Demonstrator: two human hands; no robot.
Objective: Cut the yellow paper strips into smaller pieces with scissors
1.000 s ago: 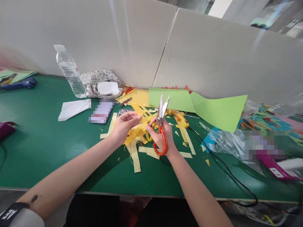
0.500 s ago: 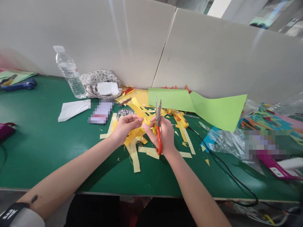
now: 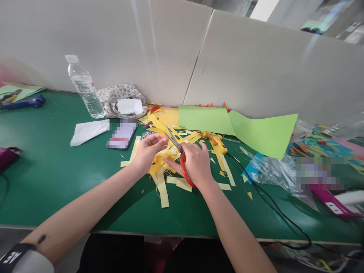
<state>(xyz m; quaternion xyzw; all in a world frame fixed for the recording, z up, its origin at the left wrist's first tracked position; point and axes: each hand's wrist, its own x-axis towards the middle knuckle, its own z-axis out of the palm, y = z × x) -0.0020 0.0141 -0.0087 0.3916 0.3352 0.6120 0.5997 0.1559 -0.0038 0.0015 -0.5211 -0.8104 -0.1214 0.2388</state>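
Note:
My left hand [image 3: 149,151] is closed in a pinch on a yellow paper strip [image 3: 157,123] that rises from its fingertips. Red-handled scissors [image 3: 186,172] are in my right hand [image 3: 197,163], their blades angled up and left beside the strip, close to my left fingertips. Under both hands lies a pile of yellow paper pieces [image 3: 162,163]. Pale yellow strips [image 3: 162,191] are scattered around it on the green table [image 3: 127,216].
A water bottle [image 3: 85,89], patterned cloth pouch [image 3: 122,94] and phone [image 3: 122,134] stand or lie back left. Green sheets [image 3: 206,119], a yellow glue gun [image 3: 218,145] with black cord and clear plastic [image 3: 273,168] lie to the right.
The scissors have swung from upright to leaning left, their blades now near my left hand. My right hand has turned palm down, and the yellow strip stands out above my left fingers.

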